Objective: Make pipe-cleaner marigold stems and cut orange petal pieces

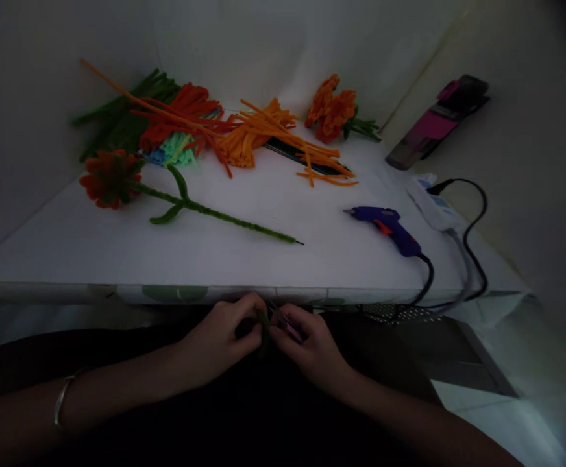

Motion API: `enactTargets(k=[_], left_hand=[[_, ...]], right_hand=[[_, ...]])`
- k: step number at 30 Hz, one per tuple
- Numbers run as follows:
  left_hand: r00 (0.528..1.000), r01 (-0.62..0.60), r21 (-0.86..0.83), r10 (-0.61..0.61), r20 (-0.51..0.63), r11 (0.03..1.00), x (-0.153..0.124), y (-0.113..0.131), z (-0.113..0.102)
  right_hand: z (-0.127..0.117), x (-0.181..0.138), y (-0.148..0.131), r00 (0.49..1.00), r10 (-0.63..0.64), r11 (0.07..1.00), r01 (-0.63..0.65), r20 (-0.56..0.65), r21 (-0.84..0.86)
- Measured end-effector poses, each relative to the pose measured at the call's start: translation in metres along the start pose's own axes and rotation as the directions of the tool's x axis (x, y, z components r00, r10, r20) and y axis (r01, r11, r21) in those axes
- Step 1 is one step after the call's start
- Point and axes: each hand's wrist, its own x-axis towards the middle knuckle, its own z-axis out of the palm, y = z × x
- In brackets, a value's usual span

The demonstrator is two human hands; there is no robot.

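I look down on the wide white surface (312, 259), which fills most of the view. Along its far side lies a loose heap of orange chenille stems (258, 136), with a red bundle of chenille stems (180, 113) and a dark green bundle of chenille stems (117, 117) to the left of it. In front of these rests a finished orange chenille flower on a long green stem (110, 178), its tip pointing right. A cluster of orange chenille blooms (332, 113) sits at the back, right of the heap. Off the surface to the right, a flat pink and dark object (439, 123) lies at a slant. A blue hot glue gun (390, 227) lies near the right edge, just beside a white power strip (431, 201).

Below the near edge, in deep shadow, my left hand (219, 340) and right hand (312, 350) meet. The left grip is closed on a small dark green fuzzy piece (263, 327). The right grip is closed round a slim pinkish object (290, 331); I cannot tell what it is. A thin silver bracelet (61, 399) circles the left wrist.
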Motion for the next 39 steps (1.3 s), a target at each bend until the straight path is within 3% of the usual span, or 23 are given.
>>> enactTargets(k=[4, 7, 11, 13, 21, 27, 30, 33, 36, 39], left_hand=[[0.998, -0.056, 0.008, 0.056, -0.028, 0.998, 0.001, 0.005, -0.002], [0.993, -0.104, 0.103, 0.109, -0.049, 0.989, 0.0, 0.007, -0.005], [0.98, -0.175, 0.264, 0.192, -0.042, 0.949, -0.001, 0.009, -0.011], [0.971, -0.217, 0.3, 0.238, -0.036, 0.929, -0.002, 0.011, -0.013], [0.934, -0.318, 0.321, 0.353, -0.054, 0.892, -0.006, 0.018, -0.015], [0.902, -0.393, 0.464, 0.431, 0.028, 0.794, -0.008, 0.024, -0.018], [0.933, -0.337, 0.412, 0.36, 0.023, 0.846, -0.009, 0.03, -0.021], [0.979, -0.185, 0.25, 0.199, -0.033, 0.951, -0.01, 0.035, -0.025], [0.983, -0.134, 0.126, 0.148, -0.109, 0.983, -0.008, 0.036, -0.027], [0.974, -0.14, 0.031, 0.143, -0.173, 0.99, -0.006, 0.034, -0.028]], right_hand=[[-0.002, 0.001, -0.004, 1.0, -0.002, 0.997, 0.003, -0.026, 0.073], [-0.004, 0.003, -0.007, 1.0, 0.018, 0.977, -0.014, -0.015, 0.211], [-0.007, 0.007, -0.01, 0.981, 0.186, 0.832, -0.183, 0.046, 0.523], [-0.008, 0.007, -0.011, 0.972, 0.222, 0.778, -0.225, 0.078, 0.587], [-0.012, 0.003, -0.019, 0.978, 0.125, 0.809, -0.197, 0.166, 0.554], [-0.025, 0.005, -0.026, 0.968, 0.166, 0.816, -0.242, 0.188, 0.524], [-0.031, 0.005, -0.028, 0.975, 0.158, 0.837, -0.217, 0.158, 0.503], [-0.039, 0.003, -0.032, 0.993, 0.117, 0.864, -0.112, 0.021, 0.491], [-0.049, -0.007, -0.039, 0.992, 0.068, 0.866, -0.006, -0.106, 0.5], [-0.048, -0.023, -0.049, 0.994, 0.052, 0.85, 0.005, -0.094, 0.526]])
